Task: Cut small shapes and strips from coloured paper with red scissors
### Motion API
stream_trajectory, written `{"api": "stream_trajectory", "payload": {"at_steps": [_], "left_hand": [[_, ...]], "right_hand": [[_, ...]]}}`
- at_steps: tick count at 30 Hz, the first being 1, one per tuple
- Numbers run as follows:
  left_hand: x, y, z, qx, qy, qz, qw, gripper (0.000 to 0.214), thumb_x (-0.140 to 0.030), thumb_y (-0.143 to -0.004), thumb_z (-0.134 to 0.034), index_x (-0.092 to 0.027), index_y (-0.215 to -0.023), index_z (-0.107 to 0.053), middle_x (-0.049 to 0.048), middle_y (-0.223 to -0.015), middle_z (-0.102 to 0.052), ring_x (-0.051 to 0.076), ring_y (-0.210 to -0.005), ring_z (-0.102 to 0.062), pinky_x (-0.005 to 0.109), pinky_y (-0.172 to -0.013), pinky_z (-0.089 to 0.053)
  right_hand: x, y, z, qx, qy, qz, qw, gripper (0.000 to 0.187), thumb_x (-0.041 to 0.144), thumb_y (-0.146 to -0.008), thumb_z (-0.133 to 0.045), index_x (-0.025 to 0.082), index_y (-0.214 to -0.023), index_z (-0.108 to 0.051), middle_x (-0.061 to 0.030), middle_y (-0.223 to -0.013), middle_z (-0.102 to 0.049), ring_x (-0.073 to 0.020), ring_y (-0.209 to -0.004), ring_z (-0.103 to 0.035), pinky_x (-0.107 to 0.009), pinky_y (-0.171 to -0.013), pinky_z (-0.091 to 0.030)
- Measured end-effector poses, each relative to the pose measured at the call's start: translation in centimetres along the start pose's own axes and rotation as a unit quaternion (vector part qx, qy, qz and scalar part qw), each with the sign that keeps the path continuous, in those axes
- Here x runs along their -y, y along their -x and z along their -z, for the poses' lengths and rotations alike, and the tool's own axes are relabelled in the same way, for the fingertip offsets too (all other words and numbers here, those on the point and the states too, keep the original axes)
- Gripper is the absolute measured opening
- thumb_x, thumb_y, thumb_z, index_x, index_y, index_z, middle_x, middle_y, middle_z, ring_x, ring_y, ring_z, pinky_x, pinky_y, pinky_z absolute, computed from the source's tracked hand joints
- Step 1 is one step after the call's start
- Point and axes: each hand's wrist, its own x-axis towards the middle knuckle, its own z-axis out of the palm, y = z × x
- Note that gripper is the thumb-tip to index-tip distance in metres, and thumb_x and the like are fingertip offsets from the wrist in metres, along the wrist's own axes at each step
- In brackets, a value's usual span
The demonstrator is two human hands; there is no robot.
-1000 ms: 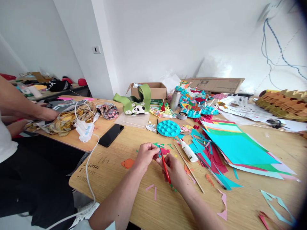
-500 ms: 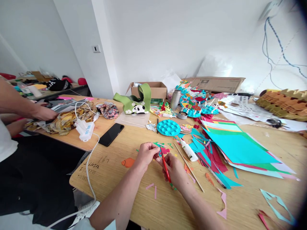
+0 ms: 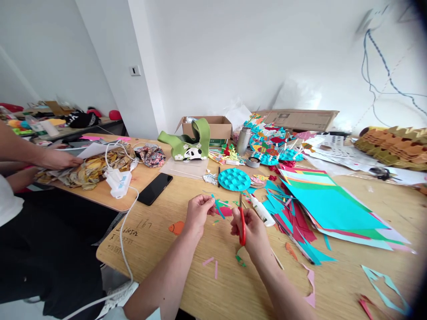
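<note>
My left hand (image 3: 199, 214) pinches a narrow blue paper strip (image 3: 218, 206) between thumb and fingertips above the table. My right hand (image 3: 251, 232) is wrapped around red-handled scissors (image 3: 242, 226), whose blades point away from me, apart from the strip. Under and beyond the strip lie red and green paper pieces (image 3: 224, 211). An orange paper fish (image 3: 176, 228) rests left of my left wrist. Right of the scissors lies a white glue bottle (image 3: 263, 210), and a wooden stick is partly hidden by my right hand. A blue woven paper disc (image 3: 234, 179) lies farther back.
A stack of coloured paper (image 3: 328, 206) and paper scraps cover the right side. A black phone (image 3: 155, 189), a white power strip (image 3: 118, 183) with its cable, and a green panda bag (image 3: 191, 144) stand left and back. Another person's hand (image 3: 62, 158) handles sheets at far left.
My right hand has drawn the scissors away to the right, so my hands are now apart. The blue strip now shows in my left hand. The other person's hand has lifted a pale sheet.
</note>
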Motion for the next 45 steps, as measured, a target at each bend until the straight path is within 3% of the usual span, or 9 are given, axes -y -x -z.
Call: {"api": "stream_trajectory", "payload": {"at_steps": [6,13,23,29,32,40,45], "left_hand": [[0.2,0.4,-0.3,0.036,-0.021,-0.022,0.999,0.021,-0.031,-0.060,-0.071,-0.013,-0.061,-0.060,-0.0002,-0.051,-0.058,0.009,-0.046,-0.051,0.021,-0.047,-0.041],[0.3,0.5,-0.6,0.048,-0.004,0.005,0.999,0.017,-0.026,-0.060,-0.070,-0.013,-0.063,-0.060,-0.0005,-0.051,-0.059,0.009,-0.046,-0.051,0.021,-0.046,-0.040],[0.2,0.4,-0.2,0.063,0.039,0.024,0.997,0.016,-0.024,-0.060,-0.069,-0.014,-0.064,-0.058,-0.0003,-0.052,-0.059,0.009,-0.047,-0.053,0.021,-0.047,-0.040],[0.1,0.4,0.0,0.130,0.024,0.069,0.989,0.025,-0.037,-0.068,-0.065,-0.013,-0.066,-0.060,0.0027,-0.058,-0.061,0.011,-0.049,-0.055,0.022,-0.046,-0.040],[0.1,0.6,0.1,0.153,-0.009,0.085,0.985,0.023,-0.034,-0.065,-0.067,-0.012,-0.068,-0.062,0.0027,-0.059,-0.061,0.010,-0.049,-0.054,0.021,-0.045,-0.039],[-0.1,0.9,-0.1,0.136,-0.069,0.089,0.984,0.012,-0.022,-0.057,-0.066,-0.012,-0.061,-0.061,0.0008,-0.050,-0.057,0.009,-0.045,-0.051,0.022,-0.047,-0.039],[-0.2,0.8,-0.1,0.131,-0.072,0.093,0.984,0.013,-0.022,-0.057,-0.068,-0.014,-0.062,-0.060,0.0005,-0.051,-0.059,0.010,-0.046,-0.052,0.023,-0.047,-0.039]], "right_hand": [[0.0,0.1,-0.2,0.014,-0.088,0.066,0.994,0.044,0.042,-0.052,-0.082,0.020,-0.075,-0.050,-0.0040,-0.076,-0.067,-0.0207,-0.073,-0.063,-0.034,-0.068,-0.050],[-0.2,0.0,-0.2,0.012,-0.096,0.012,0.995,0.045,0.037,-0.049,-0.084,0.019,-0.073,-0.050,0.0016,-0.061,-0.060,-0.0144,-0.055,-0.055,-0.028,-0.056,-0.043],[0.5,0.0,0.3,0.031,-0.116,0.043,0.992,0.037,0.029,-0.056,-0.079,0.019,-0.075,-0.049,0.0037,-0.062,-0.057,-0.0122,-0.059,-0.052,-0.025,-0.059,-0.040],[0.2,-0.2,0.6,0.063,-0.104,0.069,0.990,0.033,0.027,-0.061,-0.077,0.020,-0.073,-0.047,0.0044,-0.066,-0.053,-0.0123,-0.062,-0.051,-0.026,-0.060,-0.039],[0.3,-0.1,0.7,0.079,-0.107,0.063,0.989,0.035,0.027,-0.059,-0.078,0.021,-0.073,-0.047,0.0045,-0.065,-0.053,-0.0120,-0.062,-0.050,-0.025,-0.060,-0.039],[0.9,-0.2,0.9,0.094,-0.092,0.040,0.990,0.039,0.027,-0.055,-0.080,0.020,-0.073,-0.046,0.0036,-0.063,-0.056,-0.0118,-0.060,-0.050,-0.025,-0.058,-0.040],[0.7,-0.7,1.4,0.047,-0.071,0.055,0.995,0.036,0.028,-0.055,-0.079,0.020,-0.071,-0.048,0.0031,-0.064,-0.055,-0.0123,-0.059,-0.050,-0.026,-0.057,-0.040]]}}
